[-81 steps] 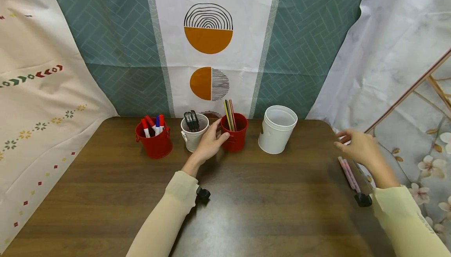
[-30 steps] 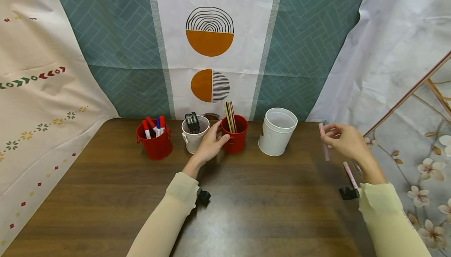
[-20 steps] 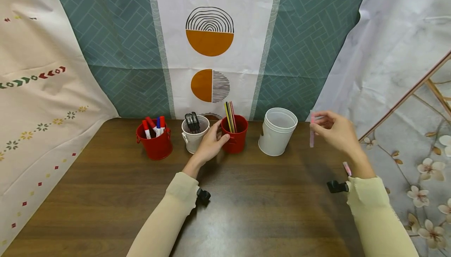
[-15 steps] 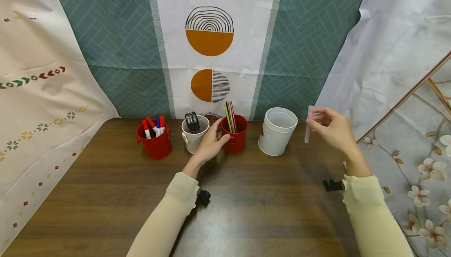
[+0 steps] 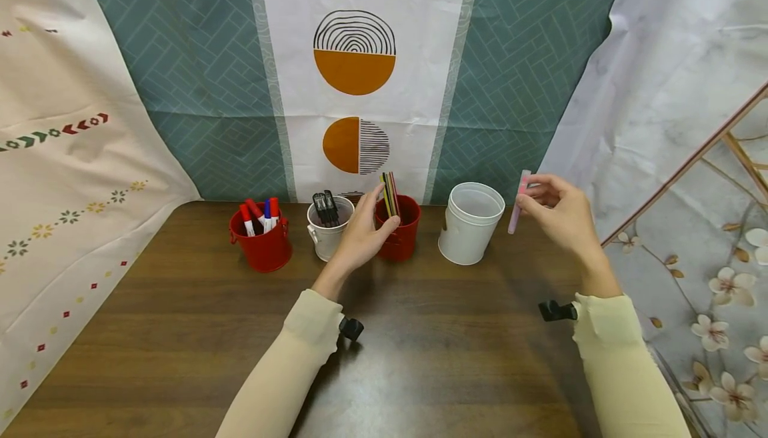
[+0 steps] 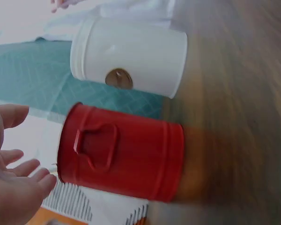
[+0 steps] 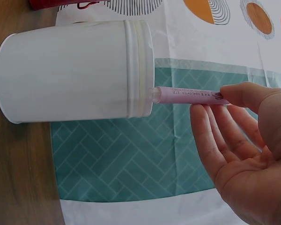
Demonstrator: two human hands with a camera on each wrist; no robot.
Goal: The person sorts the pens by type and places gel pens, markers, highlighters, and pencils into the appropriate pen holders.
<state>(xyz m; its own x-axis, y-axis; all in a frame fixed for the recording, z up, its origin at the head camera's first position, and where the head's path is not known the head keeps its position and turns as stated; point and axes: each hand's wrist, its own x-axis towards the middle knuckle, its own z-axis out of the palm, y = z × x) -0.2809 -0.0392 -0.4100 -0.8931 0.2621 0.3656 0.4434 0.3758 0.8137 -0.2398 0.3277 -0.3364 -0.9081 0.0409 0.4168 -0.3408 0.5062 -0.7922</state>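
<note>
My right hand (image 5: 561,218) pinches a pink highlighter (image 5: 519,206) between thumb and fingers, right of the large white bucket (image 5: 467,237). Seen from the right wrist, the highlighter (image 7: 189,95) points its clear end at that bucket's rim; I cannot tell whether they touch. My left hand (image 5: 363,233) is raised at the rim of the small red bucket (image 5: 399,245), with fingers spread. The left wrist view has this hand (image 6: 16,183) beside the red bucket's (image 6: 136,154) top, holding nothing. Thin yellow, black and red sticks (image 5: 390,195) stand in the red bucket.
A small white bucket (image 5: 327,241) with black pens (image 5: 326,209) stands left of my left hand. Farther left is another red bucket (image 5: 264,251) with red- and blue-capped markers (image 5: 257,217). All stand along the wooden table's (image 5: 420,345) back edge, before a cloth backdrop (image 5: 204,91).
My right hand took a highlighter from the table's right side and carried it left toward the large white bucket. My left hand lifted from the small red bucket's side to its rim.
</note>
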